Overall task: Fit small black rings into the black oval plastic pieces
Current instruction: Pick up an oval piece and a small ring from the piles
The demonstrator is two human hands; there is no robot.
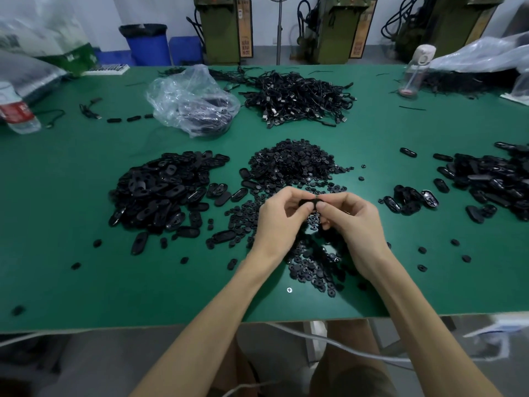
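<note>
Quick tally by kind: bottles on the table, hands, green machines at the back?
Bottles: 2
Hands, left and right, both pinching one black piece: 2
Green machines: 3
Total: 7

The green table (86, 282) is lit evenly from overhead, so only soft, short shadows are cast under the left hand (282, 222) and right hand (353, 224), and a pale sheen is reflected near the middle of the near edge. Strong wide-angle bowing is seen along the far and near edges, and the corners and the floor (86, 365) below the near edge are smeared and out of focus. The middle is rendered sharply, though detail within the black heaps (160, 193) is lost in darkness, and white glare is caught on the clear plastic bag (191, 101)
</note>
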